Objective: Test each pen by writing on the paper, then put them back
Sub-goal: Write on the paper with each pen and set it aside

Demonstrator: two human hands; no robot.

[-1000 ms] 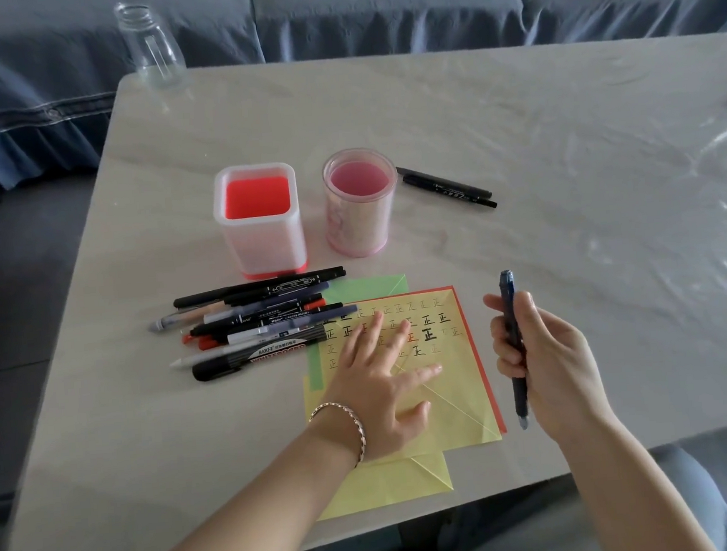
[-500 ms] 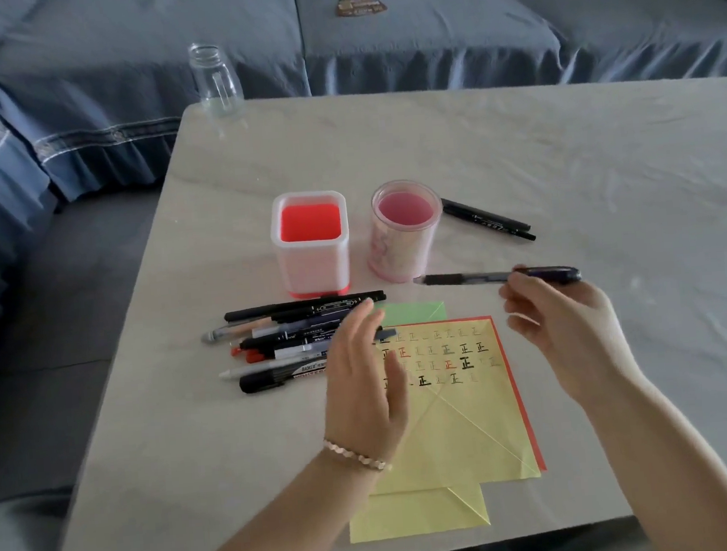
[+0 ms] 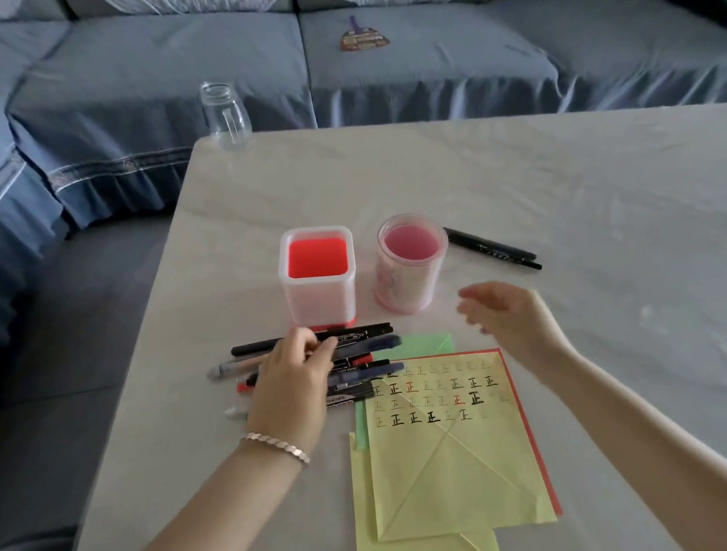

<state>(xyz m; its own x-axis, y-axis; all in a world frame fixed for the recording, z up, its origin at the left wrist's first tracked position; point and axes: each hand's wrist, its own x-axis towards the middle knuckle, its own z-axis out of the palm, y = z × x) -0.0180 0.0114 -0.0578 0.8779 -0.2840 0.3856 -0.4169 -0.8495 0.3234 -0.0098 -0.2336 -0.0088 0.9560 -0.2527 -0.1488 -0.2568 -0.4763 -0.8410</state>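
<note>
- Now the left hand [image 3: 294, 380] is resting on the pens [image 3: 371, 343] beside the paper [image 3: 450, 464]; if it is pinching one is unclear.
- The right hand [image 3: 508, 316] is hovering near the round cup [image 3: 410, 284], fingers spread.

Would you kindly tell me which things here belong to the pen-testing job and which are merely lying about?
Job: pile of pens, under the left hand; two black pens; yellow paper; square holder; round holder.
Lying about: glass jar at the table corner; fan on the sofa.
</note>
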